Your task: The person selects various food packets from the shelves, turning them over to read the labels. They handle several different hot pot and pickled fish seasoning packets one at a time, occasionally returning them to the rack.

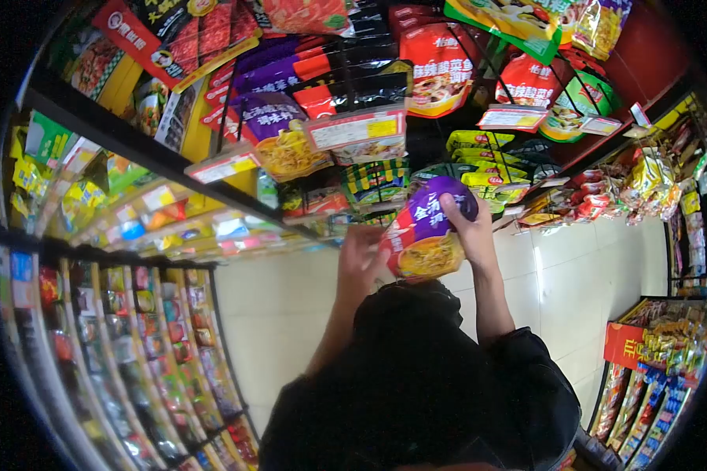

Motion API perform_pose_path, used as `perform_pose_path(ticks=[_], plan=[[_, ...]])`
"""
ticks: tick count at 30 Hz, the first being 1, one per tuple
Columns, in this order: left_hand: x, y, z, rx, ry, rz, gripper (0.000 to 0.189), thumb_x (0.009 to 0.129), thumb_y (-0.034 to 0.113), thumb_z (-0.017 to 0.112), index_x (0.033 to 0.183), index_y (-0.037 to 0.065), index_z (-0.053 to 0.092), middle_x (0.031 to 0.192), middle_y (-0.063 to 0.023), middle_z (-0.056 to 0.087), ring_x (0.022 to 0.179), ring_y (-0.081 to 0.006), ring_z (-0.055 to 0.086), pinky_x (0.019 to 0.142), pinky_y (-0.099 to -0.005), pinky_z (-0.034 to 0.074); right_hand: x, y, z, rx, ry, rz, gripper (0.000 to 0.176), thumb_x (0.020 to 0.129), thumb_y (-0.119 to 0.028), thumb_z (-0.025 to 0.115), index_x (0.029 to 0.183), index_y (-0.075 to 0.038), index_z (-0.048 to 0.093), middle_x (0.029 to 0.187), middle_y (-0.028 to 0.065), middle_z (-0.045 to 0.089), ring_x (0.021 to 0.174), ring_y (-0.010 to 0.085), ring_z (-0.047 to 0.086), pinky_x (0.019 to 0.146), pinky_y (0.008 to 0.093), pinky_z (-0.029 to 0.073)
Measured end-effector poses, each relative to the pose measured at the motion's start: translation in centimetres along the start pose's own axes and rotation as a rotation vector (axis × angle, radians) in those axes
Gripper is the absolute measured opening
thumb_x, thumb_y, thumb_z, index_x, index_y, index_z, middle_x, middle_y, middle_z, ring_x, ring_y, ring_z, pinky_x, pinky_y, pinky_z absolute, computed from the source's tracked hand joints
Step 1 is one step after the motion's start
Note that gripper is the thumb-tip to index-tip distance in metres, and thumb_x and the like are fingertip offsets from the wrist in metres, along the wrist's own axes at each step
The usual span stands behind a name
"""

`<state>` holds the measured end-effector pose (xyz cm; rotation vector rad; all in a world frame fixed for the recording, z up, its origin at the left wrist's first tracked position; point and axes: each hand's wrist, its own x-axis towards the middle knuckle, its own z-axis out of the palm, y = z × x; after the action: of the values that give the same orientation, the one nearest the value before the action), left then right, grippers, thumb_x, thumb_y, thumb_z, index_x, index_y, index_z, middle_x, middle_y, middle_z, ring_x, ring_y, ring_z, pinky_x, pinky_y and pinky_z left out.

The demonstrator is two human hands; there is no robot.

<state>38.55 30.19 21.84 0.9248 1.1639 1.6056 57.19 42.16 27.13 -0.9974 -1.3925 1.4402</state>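
A purple, red and yellow food packet with a noodle-like picture is held up in front of my chest. My right hand grips its upper right side, the thumb lying over the purple front. At the packet's left edge is my left hand, blurred, its fingers bent close to the red part; whether they touch it is unclear. Similar purple packets hang on the rack ahead, beside a price label.
Racks with hanging packets, including red ones, fill the front. Shelves of small goods stand at the left. A display with a red box is at the lower right. Pale floor tiles show between them.
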Motion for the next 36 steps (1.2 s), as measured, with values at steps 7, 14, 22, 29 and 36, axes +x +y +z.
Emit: perform_pose_path(ticks=[7, 14, 22, 29, 36], plan=[[9.9, 3.1, 8.8, 0.301, -0.313, 0.122, 0.036, 0.093, 0.011, 0.074, 0.124, 0.0, 0.06, 0.115, -0.0092, 0.069, 0.106, -0.0127, 0.066, 0.094, -0.0297, 0.052, 1.8, -0.8, -5.8, -0.212, 0.117, -0.119, 0.023, 0.101, -0.019, 0.066, 0.109, 0.002, 0.071, 0.087, 0.0025, 0.069, 0.079, 0.0059, 0.058, 0.074, 0.0245, 0.048], [14.1, 5.2, 15.6, 0.309, -0.069, 0.28, 0.021, 0.089, 0.014, 0.078, 0.102, -0.001, 0.071, 0.088, -0.0062, 0.075, 0.079, -0.0081, 0.068, 0.072, -0.0262, 0.055, 5.1, -2.9, -8.1, -0.016, 0.211, -0.199, 0.027, 0.096, -0.022, 0.074, 0.106, 0.003, 0.072, 0.089, 0.0021, 0.071, 0.077, 0.007, 0.061, 0.072, 0.0243, 0.049], [16.6, 5.0, 16.4, 0.337, 0.016, 0.393, 0.026, 0.081, 0.013, 0.083, 0.101, 0.001, 0.071, 0.089, -0.0069, 0.076, 0.082, -0.0092, 0.071, 0.074, -0.0272, 0.056, 9.1, -2.3, -9.1, 0.068, 0.154, -0.296, 0.019, 0.097, -0.015, 0.072, 0.102, 0.003, 0.072, 0.086, -0.0008, 0.07, 0.075, 0.0036, 0.057, 0.069, 0.0221, 0.047], [17.6, 5.5, 16.9, 0.344, 0.057, 0.413, 0.024, 0.08, 0.006, 0.081, 0.1, 0.002, 0.069, 0.087, -0.0054, 0.074, 0.082, -0.0082, 0.069, 0.074, -0.0254, 0.054, 10.6, -3.3, -9.4, -0.005, 0.124, -0.391, 0.013, 0.093, -0.008, 0.07, 0.098, 0.004, 0.07, 0.079, -0.0034, 0.066, 0.071, 0.0026, 0.052, 0.064, 0.0224, 0.043], [18.2, 6.3, 17.2, 0.341, 0.039, 0.499, 0.018, 0.086, -0.002, 0.074, 0.102, -0.001, 0.066, 0.094, -0.0033, 0.07, 0.087, -0.0069, 0.064, 0.076, -0.0236, 0.051, 11.6, -3.1, -9.7, -0.026, 0.119, -0.429, 0.017, 0.091, -0.005, 0.068, 0.105, 0.005, 0.072, 0.085, -0.0008, 0.071, 0.077, 0.0046, 0.057, 0.072, 0.0234, 0.048]])
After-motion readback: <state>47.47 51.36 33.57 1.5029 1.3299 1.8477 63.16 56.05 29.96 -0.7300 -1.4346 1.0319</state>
